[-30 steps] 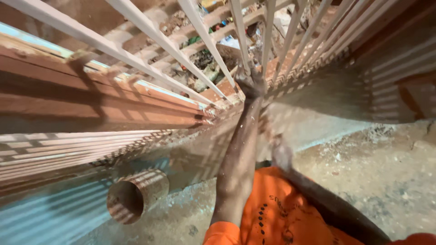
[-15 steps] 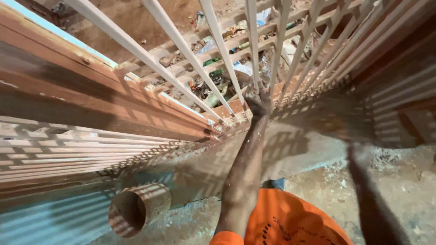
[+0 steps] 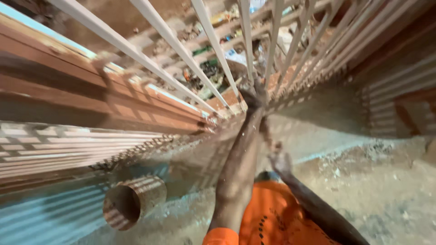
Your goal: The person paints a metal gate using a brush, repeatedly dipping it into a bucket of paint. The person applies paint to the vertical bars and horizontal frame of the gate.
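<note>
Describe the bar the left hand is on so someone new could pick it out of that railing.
Start at the white metal railing fanning across the top of the view, then follow the left arm in the orange sleeve up to the left hand. It grips the gripped bar at its base. It is the only bar with a hand on it; the right hand hangs lower, apart.

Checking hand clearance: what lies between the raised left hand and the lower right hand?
In the head view, only blurred concrete wall between left hand and right hand.

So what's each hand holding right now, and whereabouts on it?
The left hand grips a white bar of the metal grille at its lower end. The right hand hangs free below it, apparently empty; blur hides the fingers.
</note>
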Demonstrator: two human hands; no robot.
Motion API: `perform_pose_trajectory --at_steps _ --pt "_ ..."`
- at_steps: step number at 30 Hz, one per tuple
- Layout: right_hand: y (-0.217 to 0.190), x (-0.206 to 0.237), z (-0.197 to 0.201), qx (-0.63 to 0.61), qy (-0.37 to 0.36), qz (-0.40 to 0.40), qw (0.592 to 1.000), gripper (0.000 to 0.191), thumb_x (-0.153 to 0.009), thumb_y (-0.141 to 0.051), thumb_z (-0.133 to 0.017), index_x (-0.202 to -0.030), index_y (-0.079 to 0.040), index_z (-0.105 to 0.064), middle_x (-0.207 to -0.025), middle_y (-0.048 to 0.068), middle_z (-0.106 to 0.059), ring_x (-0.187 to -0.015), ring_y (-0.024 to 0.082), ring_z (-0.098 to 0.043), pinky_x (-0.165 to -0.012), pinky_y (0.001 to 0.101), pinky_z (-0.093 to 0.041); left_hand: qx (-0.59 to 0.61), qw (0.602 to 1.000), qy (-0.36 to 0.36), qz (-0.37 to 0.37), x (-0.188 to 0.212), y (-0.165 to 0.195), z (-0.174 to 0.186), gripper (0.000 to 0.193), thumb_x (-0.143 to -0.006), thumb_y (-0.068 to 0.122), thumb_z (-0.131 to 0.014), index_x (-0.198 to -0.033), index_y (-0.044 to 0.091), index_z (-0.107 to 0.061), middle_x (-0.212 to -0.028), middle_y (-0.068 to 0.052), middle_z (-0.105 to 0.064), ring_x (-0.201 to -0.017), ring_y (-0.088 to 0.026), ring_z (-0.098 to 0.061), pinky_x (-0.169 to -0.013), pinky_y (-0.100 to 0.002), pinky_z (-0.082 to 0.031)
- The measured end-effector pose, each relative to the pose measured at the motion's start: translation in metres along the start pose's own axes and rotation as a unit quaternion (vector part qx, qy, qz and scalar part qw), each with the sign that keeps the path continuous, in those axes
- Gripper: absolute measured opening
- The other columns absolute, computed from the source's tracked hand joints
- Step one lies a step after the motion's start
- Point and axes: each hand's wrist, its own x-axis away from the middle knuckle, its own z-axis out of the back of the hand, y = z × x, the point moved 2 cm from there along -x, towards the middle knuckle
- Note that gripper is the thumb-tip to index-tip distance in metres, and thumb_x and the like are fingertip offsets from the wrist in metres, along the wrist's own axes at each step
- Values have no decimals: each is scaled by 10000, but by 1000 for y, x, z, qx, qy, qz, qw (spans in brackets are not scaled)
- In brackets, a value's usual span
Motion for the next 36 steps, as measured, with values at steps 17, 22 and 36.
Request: perform_pose_trajectory --at_steps 17,22,36 --pt "-131 -59 160 347 311 214 858 364 -1036 -317 -567 -1283 -52 -540 -986 139 -644 -833 209 -609 -686 348 -507 71 996 15 53 5 3 1 225 -1063 165 -505 -968 -8 -611 -775 -133 -607 -687 -297 -624 -640 -417 -479" --pt "-136 -57 164 372 374 266 807 357 -1047 -324 -589 -1270 -50 -539 -949 107 -652 -793 189 -612 -648 336 -499 60 998 9 18 4 3 2 239 -1096 197 -534 -949 17 -590 -800 -111 -601 -705 -261 -606 -657 -406 -472" --pt "8 15 -27 477 130 -56 867 312 -961 -306 -648 -1218 -129 -630 -637 70 -646 -548 214 -649 -530 378 -483 30 995 21 93 8 -8 -2 293 -1093 219 -520 -1059 -49 -634 -732 -126 -593 -651 -257 -595 -620 -393 -464"
